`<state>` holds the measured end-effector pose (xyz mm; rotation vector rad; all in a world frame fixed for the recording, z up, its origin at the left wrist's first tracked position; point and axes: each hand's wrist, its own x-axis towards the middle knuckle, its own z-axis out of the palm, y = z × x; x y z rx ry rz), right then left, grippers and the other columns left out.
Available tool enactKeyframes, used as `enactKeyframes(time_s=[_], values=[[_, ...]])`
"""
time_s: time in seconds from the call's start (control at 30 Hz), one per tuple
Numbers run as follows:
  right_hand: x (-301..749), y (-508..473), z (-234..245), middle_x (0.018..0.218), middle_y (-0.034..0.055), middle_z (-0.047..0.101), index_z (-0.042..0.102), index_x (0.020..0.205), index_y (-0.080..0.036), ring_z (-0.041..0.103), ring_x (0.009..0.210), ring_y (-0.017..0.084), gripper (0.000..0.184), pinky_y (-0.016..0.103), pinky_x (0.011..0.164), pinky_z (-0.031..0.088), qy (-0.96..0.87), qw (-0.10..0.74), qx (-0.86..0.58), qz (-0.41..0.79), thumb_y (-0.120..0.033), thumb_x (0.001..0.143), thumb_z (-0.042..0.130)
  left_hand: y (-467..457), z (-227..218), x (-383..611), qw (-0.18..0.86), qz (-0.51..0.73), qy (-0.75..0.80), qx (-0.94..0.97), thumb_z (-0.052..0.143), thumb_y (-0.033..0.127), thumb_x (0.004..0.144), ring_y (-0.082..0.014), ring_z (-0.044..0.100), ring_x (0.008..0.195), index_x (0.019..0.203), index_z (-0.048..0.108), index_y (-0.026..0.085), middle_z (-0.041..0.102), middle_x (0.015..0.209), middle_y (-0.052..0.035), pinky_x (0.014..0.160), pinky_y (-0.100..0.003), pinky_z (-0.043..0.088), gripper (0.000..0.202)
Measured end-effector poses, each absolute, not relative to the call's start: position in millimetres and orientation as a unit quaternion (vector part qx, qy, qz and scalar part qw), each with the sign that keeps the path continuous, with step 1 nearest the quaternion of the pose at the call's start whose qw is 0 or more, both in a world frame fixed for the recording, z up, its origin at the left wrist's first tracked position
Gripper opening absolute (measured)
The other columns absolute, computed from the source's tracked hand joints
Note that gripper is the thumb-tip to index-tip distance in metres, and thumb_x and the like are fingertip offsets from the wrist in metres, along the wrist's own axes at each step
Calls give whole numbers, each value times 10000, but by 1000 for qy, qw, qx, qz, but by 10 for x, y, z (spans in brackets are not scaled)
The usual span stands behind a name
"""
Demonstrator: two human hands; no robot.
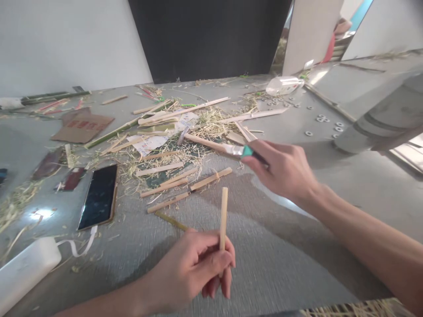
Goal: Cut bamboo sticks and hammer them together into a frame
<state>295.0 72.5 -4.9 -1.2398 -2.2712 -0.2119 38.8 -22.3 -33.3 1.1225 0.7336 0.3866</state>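
Observation:
My left hand (198, 268) is closed around a short, pale bamboo stick (224, 215), which points upward above the table at the front middle. Farther right, my right hand (284, 169) grips the dark end of a tool with a teal collar (247, 151) and a short shiny flat part like a blade. The tool's tip meets the wooden handle of a small hammer (205, 141); where one ends and the other begins is hard to see. Several cut bamboo strips (170, 202) lie just beyond my left hand, one of them with dark marks.
Bamboo shavings (214, 121) and split strips cover the middle. To the left are a phone (99, 196) on a cable, a white power strip or charger (29, 268) and torn cardboard (84, 125). Washers (322, 119), a clear bottle (282, 86) and a grey cylinder (383, 119) are rightward.

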Motion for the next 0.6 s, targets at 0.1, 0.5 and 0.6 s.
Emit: enactKeyframes(time_s=[0.1, 0.5, 0.6], values=[[2984, 731, -67, 692, 4, 567, 578, 940, -189, 405, 526, 109, 304, 283, 497, 269, -851, 303, -428, -43, -414, 1073, 424, -168, -353, 372, 746, 239, 366, 502, 556, 486, 1014, -65, 485, 472, 884, 563, 164, 651, 631, -12, 460, -165, 382, 347], [2766, 557, -99, 787, 28, 629, 614, 990, -178, 508, 623, 137, 382, 300, 569, 333, -922, 239, -304, 8, -492, 1070, 413, -110, -310, 323, 775, 240, 319, 490, 586, 469, 1002, -52, 454, 450, 816, 544, 161, 656, 621, -22, 443, -158, 367, 362], [2898, 664, -59, 763, 26, 627, 603, 949, -186, 468, 559, 119, 312, 291, 504, 265, -860, 262, -436, -45, -426, 1065, 442, -137, -316, 335, 787, 211, 312, 489, 616, 459, 984, -56, 457, 443, 807, 552, 160, 656, 608, -28, 431, -159, 361, 353]])
